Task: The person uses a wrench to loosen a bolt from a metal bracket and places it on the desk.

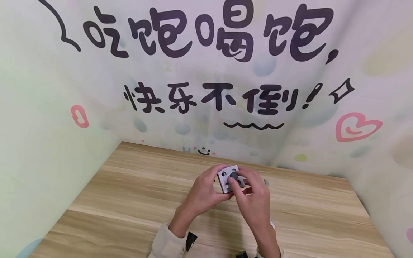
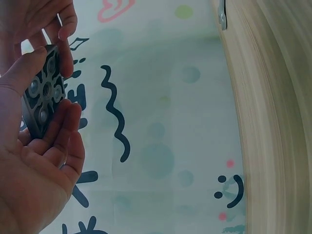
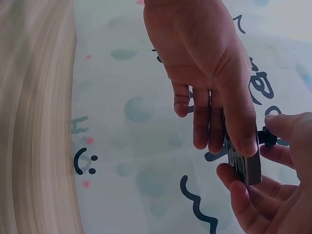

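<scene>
A square grey metal plate (image 1: 223, 181) with round holes is held up above the table. My left hand (image 1: 201, 188) grips it by its edges, the thumb pressed near one corner in the left wrist view. Its ribbed underside (image 2: 48, 87) shows there, with a threaded hole at the centre. On the other face stands a black knob (image 1: 234, 175) at the middle of the plate. The thumb and index finger of my right hand (image 1: 256, 197) pinch this knob, also visible in the right wrist view as a dark knob (image 3: 267, 137) sticking out from the plate.
Beneath the hands lies a wood-grain table (image 1: 135, 186). A small grey metal piece (image 1: 266, 182) rests on it, just right of my right hand. A printed cloth wall (image 1: 193, 71) rises along the table's back edge, and a pale wall (image 1: 48, 125) borders the left side.
</scene>
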Demonstrator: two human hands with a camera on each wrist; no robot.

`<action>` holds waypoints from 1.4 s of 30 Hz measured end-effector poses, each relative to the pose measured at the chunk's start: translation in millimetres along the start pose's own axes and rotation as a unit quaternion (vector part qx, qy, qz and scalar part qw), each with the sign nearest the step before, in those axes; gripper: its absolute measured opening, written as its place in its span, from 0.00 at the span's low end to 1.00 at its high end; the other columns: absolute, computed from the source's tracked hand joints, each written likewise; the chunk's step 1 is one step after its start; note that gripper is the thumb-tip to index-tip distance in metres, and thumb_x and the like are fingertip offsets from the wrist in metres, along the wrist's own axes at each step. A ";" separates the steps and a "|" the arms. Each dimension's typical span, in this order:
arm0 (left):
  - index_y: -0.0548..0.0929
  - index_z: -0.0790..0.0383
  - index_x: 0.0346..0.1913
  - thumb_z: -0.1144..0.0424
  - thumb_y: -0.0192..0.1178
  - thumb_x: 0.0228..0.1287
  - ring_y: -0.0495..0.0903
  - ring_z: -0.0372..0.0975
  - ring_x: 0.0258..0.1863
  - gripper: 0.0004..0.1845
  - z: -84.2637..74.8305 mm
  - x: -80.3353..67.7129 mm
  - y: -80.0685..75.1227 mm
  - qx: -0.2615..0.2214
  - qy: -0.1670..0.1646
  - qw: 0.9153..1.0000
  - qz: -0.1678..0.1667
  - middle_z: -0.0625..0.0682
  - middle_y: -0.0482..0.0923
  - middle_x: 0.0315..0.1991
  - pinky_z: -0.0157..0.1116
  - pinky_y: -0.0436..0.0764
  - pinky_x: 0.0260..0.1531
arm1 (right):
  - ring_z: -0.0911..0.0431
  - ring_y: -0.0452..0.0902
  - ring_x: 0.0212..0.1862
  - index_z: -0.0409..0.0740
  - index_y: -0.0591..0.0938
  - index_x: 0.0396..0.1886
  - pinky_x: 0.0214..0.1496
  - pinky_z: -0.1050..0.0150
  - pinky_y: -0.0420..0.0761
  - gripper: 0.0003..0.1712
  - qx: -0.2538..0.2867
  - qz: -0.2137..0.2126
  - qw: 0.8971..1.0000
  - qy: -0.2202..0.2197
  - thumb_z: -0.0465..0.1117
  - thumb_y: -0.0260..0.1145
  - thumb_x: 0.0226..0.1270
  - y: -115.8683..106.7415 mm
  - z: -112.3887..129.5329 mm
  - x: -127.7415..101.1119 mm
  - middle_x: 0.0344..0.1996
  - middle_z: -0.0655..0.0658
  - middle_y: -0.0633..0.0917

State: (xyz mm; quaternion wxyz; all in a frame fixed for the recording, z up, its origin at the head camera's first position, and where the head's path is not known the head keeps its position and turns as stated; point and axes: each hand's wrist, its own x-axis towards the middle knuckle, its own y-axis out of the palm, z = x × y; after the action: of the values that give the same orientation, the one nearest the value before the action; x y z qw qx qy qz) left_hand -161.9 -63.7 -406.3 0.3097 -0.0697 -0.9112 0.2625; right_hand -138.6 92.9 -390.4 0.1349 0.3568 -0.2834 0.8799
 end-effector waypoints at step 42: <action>0.74 0.61 0.61 0.62 0.80 0.46 0.79 0.38 0.47 0.38 -0.2 0.3 -0.2 0.005 0.001 1.000 -0.001 0.52 0.81 0.53 0.35 0.81 0.43 | 0.55 0.84 0.33 0.42 0.84 0.50 0.25 0.70 0.79 0.18 0.008 0.014 1.000 0.027 0.35 0.74 0.58 -0.6 1.1 -0.7 0.42 0.46 0.85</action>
State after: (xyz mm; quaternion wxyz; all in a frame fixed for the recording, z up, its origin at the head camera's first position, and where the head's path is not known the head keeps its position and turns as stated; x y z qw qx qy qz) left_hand -162.0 -63.7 -405.9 0.3116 -0.0674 -0.9094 0.2671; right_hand -137.2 92.7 -390.0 0.1276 0.3302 -0.2773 0.8932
